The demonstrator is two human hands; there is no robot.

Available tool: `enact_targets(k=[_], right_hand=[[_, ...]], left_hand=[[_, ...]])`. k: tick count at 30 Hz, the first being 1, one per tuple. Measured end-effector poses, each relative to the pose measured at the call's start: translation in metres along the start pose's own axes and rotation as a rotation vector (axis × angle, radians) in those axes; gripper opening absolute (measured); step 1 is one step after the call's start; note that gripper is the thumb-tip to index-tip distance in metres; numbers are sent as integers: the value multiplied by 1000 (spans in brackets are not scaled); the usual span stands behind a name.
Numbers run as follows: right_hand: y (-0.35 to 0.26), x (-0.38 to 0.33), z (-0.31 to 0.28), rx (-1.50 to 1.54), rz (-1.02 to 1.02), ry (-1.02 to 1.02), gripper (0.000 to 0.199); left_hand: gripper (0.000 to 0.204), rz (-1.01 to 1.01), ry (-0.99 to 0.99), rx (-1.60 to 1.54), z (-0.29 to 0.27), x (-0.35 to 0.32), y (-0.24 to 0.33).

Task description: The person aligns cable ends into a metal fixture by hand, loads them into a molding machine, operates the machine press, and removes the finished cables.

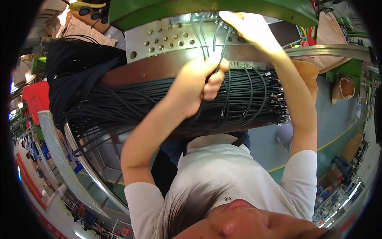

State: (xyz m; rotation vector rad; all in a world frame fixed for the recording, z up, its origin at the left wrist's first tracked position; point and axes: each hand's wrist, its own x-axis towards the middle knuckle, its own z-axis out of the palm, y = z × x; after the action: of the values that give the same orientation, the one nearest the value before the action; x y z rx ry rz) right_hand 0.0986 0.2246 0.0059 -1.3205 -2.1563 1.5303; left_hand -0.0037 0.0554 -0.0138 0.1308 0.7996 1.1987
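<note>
My left hand [203,79] is closed around a few thin black cables [217,44] that run up to a metal machine plate [169,38]. My right hand [250,30] is bright with glare at the plate's far edge. Its fingers are pinched at the cable ends, where small clear connectors [223,25] show; the fingertips are partly washed out. Below both hands lies a thick bundle of black cables [159,97], its connector ends [277,95] gathered at the right. Several single cables arch over the bundle.
A green machine housing [215,8] overhangs the plate. A brown ledge [131,73] runs along the plate's near edge. More black cables [75,59] hang over the left side, near a red bin [36,97] and a curved metal rail [93,171]. Brown paper [332,38] lies at far right.
</note>
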Motion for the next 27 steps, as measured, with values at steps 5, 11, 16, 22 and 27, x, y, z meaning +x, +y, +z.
enact_targets(k=[5, 11, 16, 22, 27], right_hand=[[36, 7, 3, -367, -564, 82, 38], [68, 18, 5, -805, -900, 284, 26], [25, -45, 21, -592, -1046, 139, 34], [6, -92, 17, -651, -1331, 184, 23], [10, -125, 10, -660, -1349, 338, 18]], left_hand=[[23, -46, 259, 240, -4, -78, -31], [25, 214, 342, 272, -21, -117, -66], [26, 223, 203, 209, -27, -105, -68], [26, 143, 72, 239, -25, -105, -25], [26, 56, 23, 491, 8, -110, -15]])
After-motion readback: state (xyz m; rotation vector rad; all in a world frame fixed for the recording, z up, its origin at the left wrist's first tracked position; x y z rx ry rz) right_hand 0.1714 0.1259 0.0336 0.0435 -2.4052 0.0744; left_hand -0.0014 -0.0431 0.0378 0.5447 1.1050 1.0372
